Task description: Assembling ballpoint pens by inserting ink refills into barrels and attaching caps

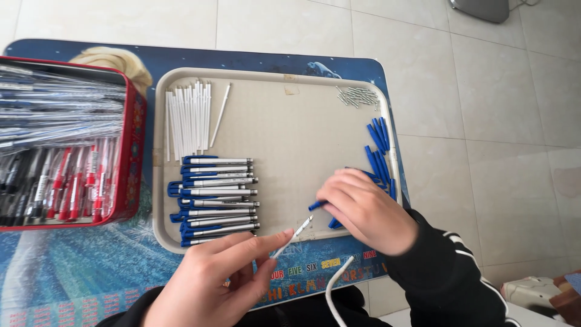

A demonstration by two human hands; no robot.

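My left hand [212,278] pinches a thin white pen refill with a spring at its tip [295,233] over the near edge of a beige tray [284,121]. My right hand [363,209] closes on a small blue pen part [316,206] at the tray's right side, beside a pile of loose blue pen parts [378,151]. A stack of assembled pens with blue clips [215,200] lies at the tray's left front. White refills [189,118] lie in a row at its back left. Small metal springs [358,95] sit in the back right corner.
A red tin [133,145] full of wrapped and red pens stands left of the tray on a blue patterned low table [78,254]. A white cord [336,290] hangs near my body. Tiled floor lies to the right, with a grey object [481,9] at the top.
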